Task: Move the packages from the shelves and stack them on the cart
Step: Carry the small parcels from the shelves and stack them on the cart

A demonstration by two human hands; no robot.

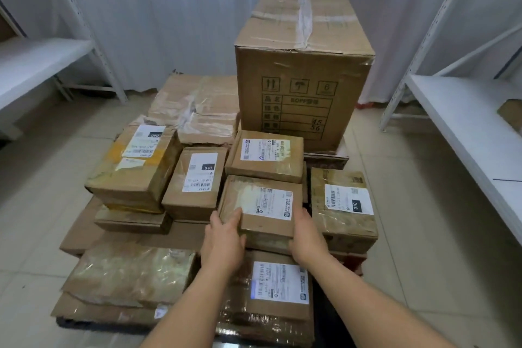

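While both our hands — left (224, 237), right (306, 234) — grip the small package (258, 205), it rests atop the cart's stack (158, 198).

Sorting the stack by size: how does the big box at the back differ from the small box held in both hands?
The big box stands tall and untouched, with printed handling symbols; the small box lies flat with a white shipping label, gripped by left hand and right hand. Both are taped brown cardboard.

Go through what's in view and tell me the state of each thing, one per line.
Flat brown cardboard package: held at both near corners, on the stack.
Left hand: grips it.
Right hand: grips it.
Tall brown cardboard box: upright, taped shut.
White metal shelf: mostly bare.
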